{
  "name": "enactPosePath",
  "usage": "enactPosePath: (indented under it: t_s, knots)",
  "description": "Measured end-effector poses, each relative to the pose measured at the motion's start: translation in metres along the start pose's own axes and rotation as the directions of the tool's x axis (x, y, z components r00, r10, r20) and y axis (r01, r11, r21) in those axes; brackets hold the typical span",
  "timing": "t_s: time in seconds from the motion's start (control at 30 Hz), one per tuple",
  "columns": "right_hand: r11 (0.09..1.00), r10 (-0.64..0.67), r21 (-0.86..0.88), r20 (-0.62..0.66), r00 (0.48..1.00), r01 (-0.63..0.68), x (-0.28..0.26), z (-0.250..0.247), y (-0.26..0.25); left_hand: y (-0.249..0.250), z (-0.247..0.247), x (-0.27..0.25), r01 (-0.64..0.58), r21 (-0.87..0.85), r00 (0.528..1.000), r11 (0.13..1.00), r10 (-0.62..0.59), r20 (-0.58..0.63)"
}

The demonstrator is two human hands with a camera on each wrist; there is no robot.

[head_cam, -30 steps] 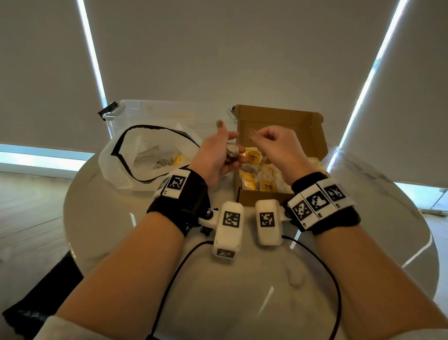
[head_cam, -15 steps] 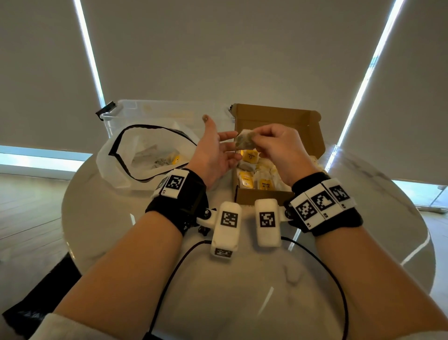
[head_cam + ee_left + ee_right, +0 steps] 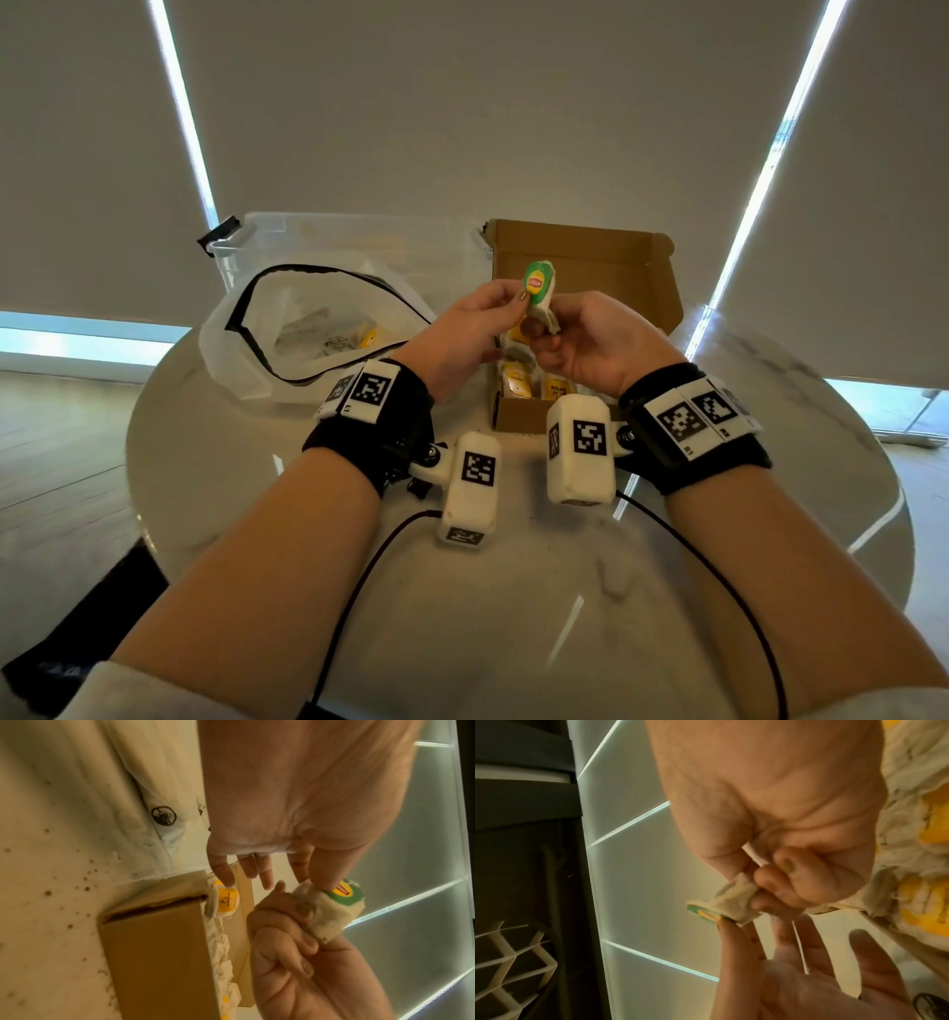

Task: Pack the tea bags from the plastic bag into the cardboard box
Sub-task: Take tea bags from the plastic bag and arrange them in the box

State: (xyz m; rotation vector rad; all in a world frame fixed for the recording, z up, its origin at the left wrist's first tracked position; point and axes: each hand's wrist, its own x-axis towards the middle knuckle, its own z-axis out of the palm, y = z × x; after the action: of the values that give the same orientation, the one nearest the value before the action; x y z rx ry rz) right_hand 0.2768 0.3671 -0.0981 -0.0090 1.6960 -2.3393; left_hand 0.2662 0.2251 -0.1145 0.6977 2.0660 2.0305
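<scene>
Tea bag [image 3: 540, 295], crumpled white with green-yellow tag, pinched by both hands.

Daylight leaks in bright strips between drawn blinds [image 3: 462, 103], glaring off the glossy table [image 3: 565, 616]. Wide-angle bending curves the edges. Both wrist views are dim, warm-tinted and soft.

Round white marble table [image 3: 513, 616] centre; grey roller blinds [image 3: 462, 103] at 12, daylight slits [image 3: 179, 113] between; wood floor [image 3: 51, 437] at 9.

Home: round marble table [image 3: 513, 591], roller blinds [image 3: 462, 103]
</scene>
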Motion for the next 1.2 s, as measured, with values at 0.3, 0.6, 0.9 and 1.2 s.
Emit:
enactPosePath:
  t_s: [0.3, 0.6, 0.9, 1.2]
  knots:
    - [0.905, -0.207, -0.404, -0.141, 0.968, 0.135, 0.004, -0.003, 0.002, 0.000, -0.004, 0.003, -0.023, 0.055, 0.967, 0.998, 0.036, -0.251]
    - [0.841, -0.367, -0.531, -0.412, 0.834, 0.108, 0.012, -0.010, 0.005, -0.009, -0.002, 0.007, 0.146, 0.389, 0.976, 0.910, -0.068, -0.207]
    - [0.901, -0.169, -0.429, -0.479, 0.861, -0.062, 0.032, -0.002, 0.019, -0.015, -0.007, 0.010, 0.211, 0.501, 0.970, 0.839, -0.119, -0.210]
    - [0.692, -0.357, -0.722, -0.373, 0.857, -0.026, 0.042, -0.006, 0.023, -0.004, -0.007, 0.007, 0.161, 0.550, 0.981, 0.819, -0.074, -0.177]
